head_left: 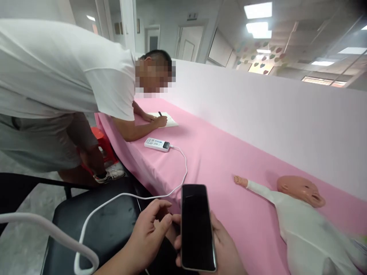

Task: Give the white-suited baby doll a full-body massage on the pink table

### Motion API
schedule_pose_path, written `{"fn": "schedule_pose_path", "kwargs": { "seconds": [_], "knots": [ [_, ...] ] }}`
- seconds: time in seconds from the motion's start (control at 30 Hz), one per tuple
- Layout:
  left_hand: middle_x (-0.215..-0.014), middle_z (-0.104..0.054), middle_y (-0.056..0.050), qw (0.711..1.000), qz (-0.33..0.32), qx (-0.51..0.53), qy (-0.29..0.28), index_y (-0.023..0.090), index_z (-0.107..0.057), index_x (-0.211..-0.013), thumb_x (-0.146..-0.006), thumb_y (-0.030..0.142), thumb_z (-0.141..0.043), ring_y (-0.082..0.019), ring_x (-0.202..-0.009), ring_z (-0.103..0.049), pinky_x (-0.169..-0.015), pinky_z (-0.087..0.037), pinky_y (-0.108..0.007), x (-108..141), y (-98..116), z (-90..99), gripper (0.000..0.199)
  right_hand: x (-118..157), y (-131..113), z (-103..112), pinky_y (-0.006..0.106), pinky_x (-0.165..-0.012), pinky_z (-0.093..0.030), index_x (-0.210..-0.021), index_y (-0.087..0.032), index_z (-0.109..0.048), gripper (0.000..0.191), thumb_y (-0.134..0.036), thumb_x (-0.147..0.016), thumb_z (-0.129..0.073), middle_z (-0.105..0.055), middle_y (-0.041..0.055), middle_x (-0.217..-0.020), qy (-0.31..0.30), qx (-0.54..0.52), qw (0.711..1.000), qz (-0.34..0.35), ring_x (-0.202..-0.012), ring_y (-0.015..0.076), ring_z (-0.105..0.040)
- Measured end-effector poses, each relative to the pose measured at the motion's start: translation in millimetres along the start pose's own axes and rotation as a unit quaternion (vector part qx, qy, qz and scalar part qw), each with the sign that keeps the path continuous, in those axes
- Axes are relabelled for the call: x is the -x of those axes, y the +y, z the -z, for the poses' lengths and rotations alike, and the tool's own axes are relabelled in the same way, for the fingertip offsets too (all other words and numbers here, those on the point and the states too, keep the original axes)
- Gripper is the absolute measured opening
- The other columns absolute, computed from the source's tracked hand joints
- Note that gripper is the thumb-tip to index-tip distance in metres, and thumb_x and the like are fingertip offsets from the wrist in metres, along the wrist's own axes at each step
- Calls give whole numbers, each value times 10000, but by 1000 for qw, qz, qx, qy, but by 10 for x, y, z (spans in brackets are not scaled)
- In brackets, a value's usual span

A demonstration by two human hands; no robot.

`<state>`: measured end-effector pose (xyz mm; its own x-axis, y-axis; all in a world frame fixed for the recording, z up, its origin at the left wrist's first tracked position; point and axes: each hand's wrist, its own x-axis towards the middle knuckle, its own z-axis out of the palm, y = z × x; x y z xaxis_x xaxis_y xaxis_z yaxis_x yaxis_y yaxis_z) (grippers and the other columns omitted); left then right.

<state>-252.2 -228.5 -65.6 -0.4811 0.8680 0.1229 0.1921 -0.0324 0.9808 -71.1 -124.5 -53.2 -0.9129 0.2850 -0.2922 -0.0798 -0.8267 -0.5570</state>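
A black-screened phone (pixel 197 229) stands upright in my right hand (pixel 226 244), whose fingers wrap round its sides and back. Just left of the phone is my left hand (pixel 151 229), fingers curled with the thumb near the index finger; a gap shows between them and I see nothing held. Beyond my hands, a white power bank (pixel 156 144) lies on the pink cloth (pixel 212 164), a white cable (pixel 185 164) plugged into its right end. A baby doll (pixel 309 229) in white clothes lies on the cloth at the right.
At the left a person (pixel 65 68) in a white shirt leans over the cloth, writing with a pen on paper (pixel 171 121). A black chair (pixel 94 214) stands at the lower left, a red stool (pixel 104 145) behind it. A white partition (pixel 258 110) borders the cloth.
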Motion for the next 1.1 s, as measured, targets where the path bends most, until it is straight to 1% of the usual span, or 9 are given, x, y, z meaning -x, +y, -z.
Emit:
{"fn": "schedule_pose_path", "kwargs": {
  "seconds": [0.13, 0.23, 0.33, 0.43, 0.5, 0.7, 0.83, 1.0, 1.1],
  "knots": [
    [-1005, -703, -92, 995, -29, 91, -15, 257, -718, -1136, -926, 597, -650, -280, -954, -640, -879, -508, -394, -413, 203, -202, 405, -36, -401, -124, 422, -774, -575, -1292, -80, -717, 900, -837, -934, -386, -777, 187, -923, 6, -11, 996, 83, -840, 293, -740],
    [-1045, -685, -97, 984, -39, 166, -43, 227, -708, -1172, -926, 642, -637, -259, -989, -623, -907, -501, -380, -729, 429, -388, 488, -71, -559, -145, 417, -709, -586, -1293, -121, -713, 796, -771, -981, -378, -755, 198, -1133, -4, -24, 992, 123, -827, 278, -735],
    [-940, -649, -62, 966, 8, 228, -124, 221, -689, -1164, -940, 694, -578, -210, -847, -610, -727, -532, -314, -1022, 609, -604, 535, -82, -642, -83, 403, -645, -585, -1309, -151, -694, 736, -737, -1001, -371, -730, 193, -1200, 5, -31, 990, 137, -766, 259, -726],
    [-770, -581, -5, 946, 98, 255, -173, 252, -658, -1190, -919, 765, -534, -157, -615, -540, -473, -441, -215, -1302, 688, -831, 594, -74, -747, 28, 411, -657, -582, -1296, -129, -686, 779, -777, -970, -401, -752, 178, -1027, 5, -23, 991, 130, -750, 269, -715],
    [-739, -597, -1, 932, 127, 280, -192, 251, -648, -1203, -900, 797, -528, -142, -534, -522, -417, -395, -194, -1485, 698, -983, 636, -73, -839, 114, 420, -673, -583, -1275, -138, -691, 807, -818, -944, -410, -745, 176, -1093, 1, -33, 991, 128, -785, 272, -714],
    [-1165, -746, -160, 841, 125, 450, -272, 224, -607, -1184, -933, 700, -593, -336, -1020, -749, -814, -605, -437, -1879, 618, -1354, 539, -145, -1015, 353, 437, -734, -606, -1229, -82, -709, 980, -903, -914, -277, -712, 198, -1200, -1, -69, 995, 69, -1010, 306, -697],
    [-1196, -748, -159, 795, 156, 499, -307, 232, -621, -1208, -967, 702, -532, -338, -997, -766, -813, -614, -464, -2009, 467, -1459, 536, -227, -1028, 448, 373, -702, -607, -1241, -106, -704, 906, -866, -940, -312, -688, 172, -1281, 25, -94, 991, 92, -1029, 286, -701],
    [-1137, -761, -153, 796, 159, 502, -298, 187, -663, -1134, -914, 722, -616, -311, -922, -778, -803, -626, -449, -2150, 314, -1476, 580, -290, -985, 543, 334, -565, -595, -1267, -136, -651, 782, -818, -909, -515, -750, 154, -1038, 174, -37, 976, 125, -832, 262, -726],
    [-1148, -758, -163, 803, 142, 498, -295, 160, -683, -1084, -878, 743, -651, -315, -935, -777, -844, -622, -455, -2193, 285, -1461, 619, -269, -937, 561, 326, -585, -605, -1207, -166, -635, 598, -559, -799, -825, -752, 93, -968, 222, 8, 960, 172, -762, 228, -715]
  ]
}}
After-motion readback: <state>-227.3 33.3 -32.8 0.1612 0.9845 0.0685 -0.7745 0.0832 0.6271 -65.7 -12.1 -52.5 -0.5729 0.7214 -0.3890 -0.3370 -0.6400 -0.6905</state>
